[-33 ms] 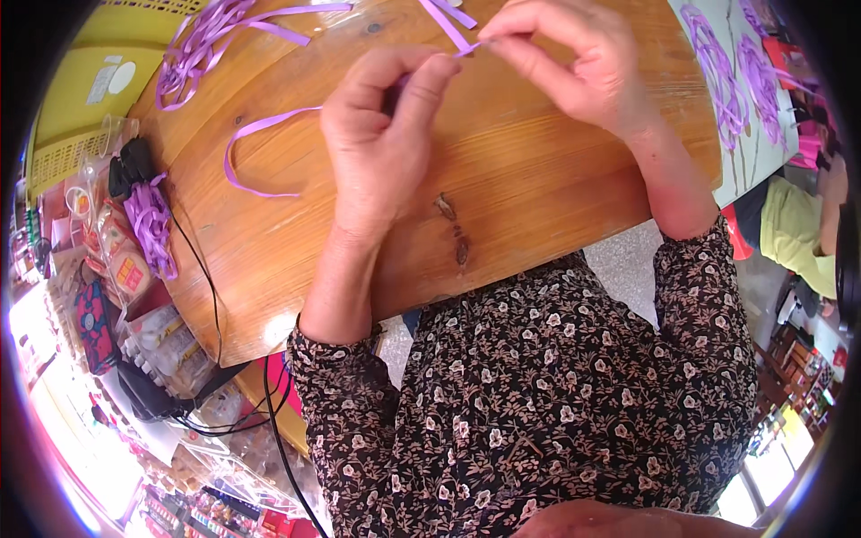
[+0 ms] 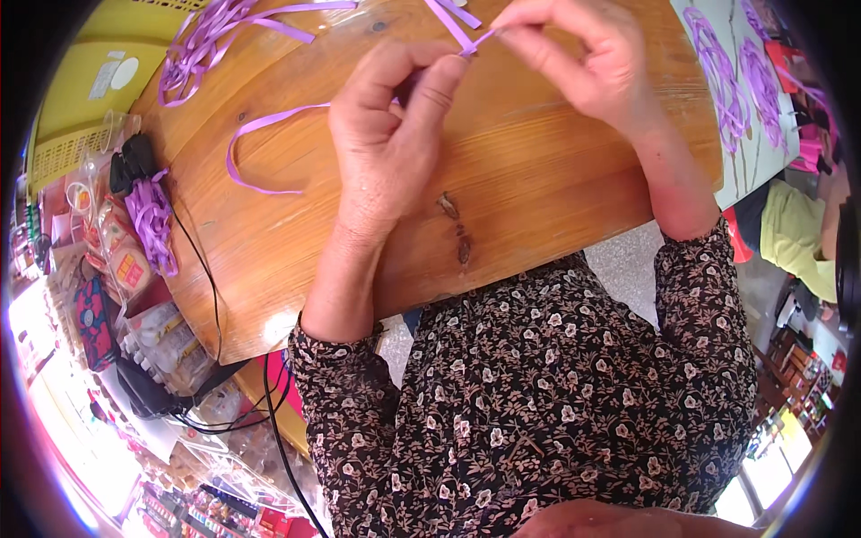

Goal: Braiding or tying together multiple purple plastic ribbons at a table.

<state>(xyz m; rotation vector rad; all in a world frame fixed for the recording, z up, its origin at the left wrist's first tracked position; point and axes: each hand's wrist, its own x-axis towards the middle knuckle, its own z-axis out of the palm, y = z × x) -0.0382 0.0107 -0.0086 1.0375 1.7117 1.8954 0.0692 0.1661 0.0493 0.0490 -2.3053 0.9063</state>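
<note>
A narrow purple ribbon (image 2: pixel 456 28) runs between my hands at the far side of the wooden table (image 2: pixel 538 197). Thumb and forefinger of my left hand (image 2: pixel 395 125) are closed on it where the strands cross. My right hand (image 2: pixel 583 63) pinches a short end of the same ribbon, a little to the right of my left fingertips. Another length of purple ribbon (image 2: pixel 235 152) curves over the tabletop from beside my left hand, its loose end lying flat. Whatever sits inside my left palm is mostly hidden; a dark patch shows there.
A tangled pile of purple ribbon (image 2: pixel 202 49) lies at the far left, near a yellow basket (image 2: pixel 67 90). More ribbon bundles (image 2: pixel 715 76) rest on a white marbled surface at right. A black cable (image 2: pixel 199 255) crosses the table's left edge, beside packaged goods (image 2: pixel 126 260).
My right hand has drawn slightly right and away from my left, so more of the pinched ribbon end shows between them. My left hand has shifted a little to the right.
</note>
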